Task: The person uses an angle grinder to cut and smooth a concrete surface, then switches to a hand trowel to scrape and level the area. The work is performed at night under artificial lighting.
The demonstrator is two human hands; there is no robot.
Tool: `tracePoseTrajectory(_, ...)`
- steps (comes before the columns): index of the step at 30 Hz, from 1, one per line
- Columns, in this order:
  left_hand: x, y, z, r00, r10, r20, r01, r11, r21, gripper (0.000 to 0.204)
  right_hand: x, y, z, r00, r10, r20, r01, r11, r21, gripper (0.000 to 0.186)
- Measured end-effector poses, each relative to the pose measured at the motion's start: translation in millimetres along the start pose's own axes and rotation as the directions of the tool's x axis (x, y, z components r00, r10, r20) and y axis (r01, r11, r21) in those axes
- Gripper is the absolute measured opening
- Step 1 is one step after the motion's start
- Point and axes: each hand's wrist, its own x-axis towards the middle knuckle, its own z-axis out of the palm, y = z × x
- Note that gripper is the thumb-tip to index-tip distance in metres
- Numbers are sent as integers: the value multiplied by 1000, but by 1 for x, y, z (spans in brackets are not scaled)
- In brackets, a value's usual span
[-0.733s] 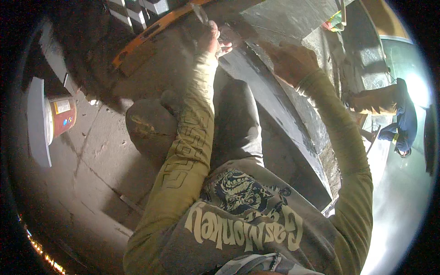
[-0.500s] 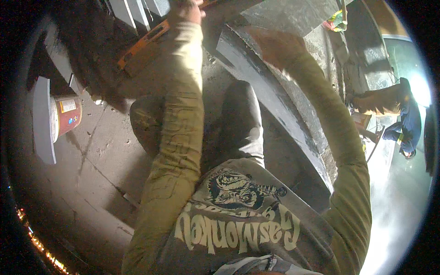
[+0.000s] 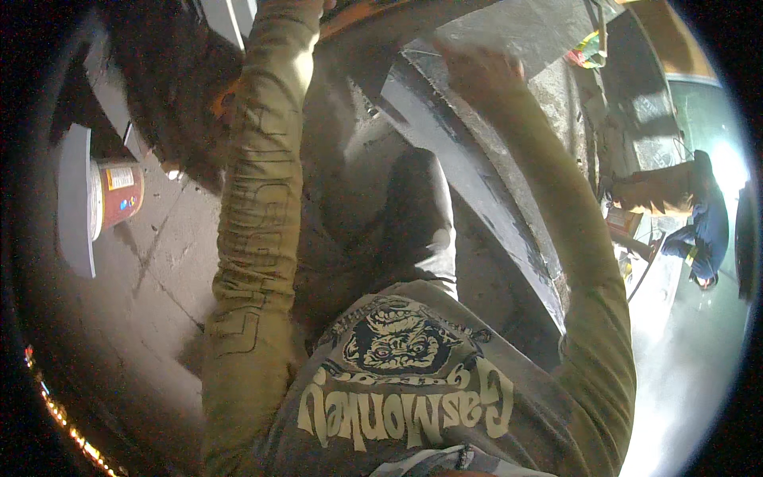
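Observation:
My left hand (image 3: 327,4) is at the top edge, almost wholly cut off, so its fingers do not show. An orange bar with cut-outs, which looks like a spirit level (image 3: 362,13), lies by it, partly behind my sleeve. My right hand (image 3: 486,73) is over the near end of a large grey slab (image 3: 528,30), beside a long raised edging (image 3: 469,171) with a pale face and rough grey top. Motion blur and shadow hide its fingers, and I cannot tell whether it holds anything.
A reddish bucket (image 3: 119,195) with a pale board (image 3: 77,203) against it stands on the paved floor at left. Pale strips (image 3: 222,17) lie at upper left. A person (image 3: 703,222) in dark blue bends at far right, near a glaring light. A red-green packet (image 3: 588,49) lies upper right.
My left arm has swung to the left and farther up, taking the hand nearly out of view. The orange bar has shifted with it. My right hand stays near the slab, slightly lower in view.

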Motion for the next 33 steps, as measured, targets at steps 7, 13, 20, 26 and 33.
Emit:
tracePoseTrajectory(7, 24, -7, -21, 997, -47, -67, 49, 998, 26, 54, 48, 103, 8, 995, 5, -98, 59, 767, 639, 44)
tracePoseTrajectory(13, 24, -21, -22, 994, -4, -109, 10, 998, 63, 52, 32, 101, 24, 949, 88, 303, -297, 572, 765, 43)
tracePoseTrajectory(20, 30, -14, -42, 996, 62, -70, -54, 992, 115, 49, 43, 54, 30, 999, -18, -40, 33, 903, 429, 42)
tracePoseTrajectory(26, 38, -25, -15, 999, 35, -36, -35, 999, -6, 49, 56, 107, 20, 989, 75, 131, -118, 924, 365, 40)
tracePoseTrajectory(33, 45, -29, -18, 999, 27, -19, -28, 997, -66, 49, 54, 82, -12, 956, 134, 261, -220, 914, 340, 36)
